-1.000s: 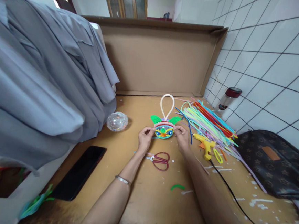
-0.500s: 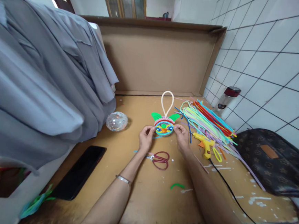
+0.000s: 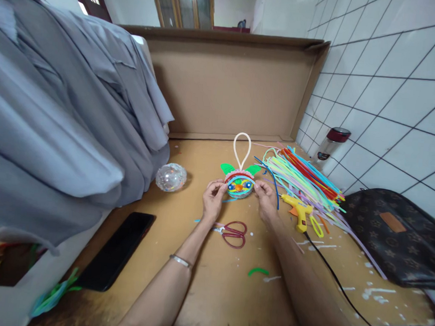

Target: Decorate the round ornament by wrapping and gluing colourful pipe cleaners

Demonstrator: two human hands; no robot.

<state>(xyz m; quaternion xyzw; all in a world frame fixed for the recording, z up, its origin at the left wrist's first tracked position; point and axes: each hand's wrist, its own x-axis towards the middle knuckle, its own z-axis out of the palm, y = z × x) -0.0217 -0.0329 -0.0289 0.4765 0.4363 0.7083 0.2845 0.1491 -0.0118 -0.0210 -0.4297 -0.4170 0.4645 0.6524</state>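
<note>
A round craft ornament (image 3: 239, 186) with two green leaf shapes, a pink-red upper edge and a cream loop (image 3: 241, 150) lies on the table between my hands. My left hand (image 3: 213, 198) pinches one end of a light blue pipe cleaner (image 3: 240, 177), and my right hand (image 3: 266, 199) pinches the other end. The strip arches over the ornament's face, just below its red band. Nearer to me, red-handled scissors (image 3: 234, 234) lie close to my left wrist.
Right of my hands are a pile of coloured pipe cleaners (image 3: 303, 175), a yellow glue gun (image 3: 301, 213) with a black cord, a dark bag (image 3: 400, 237) and a bottle (image 3: 330, 144). At left are a clear ball (image 3: 171, 177), a phone (image 3: 116, 250) and a person's grey clothing (image 3: 75, 106).
The light blue strip between my hands now arches visibly across the upper part of the ornament's face. My hands have barely shifted, and the view has moved slightly.
</note>
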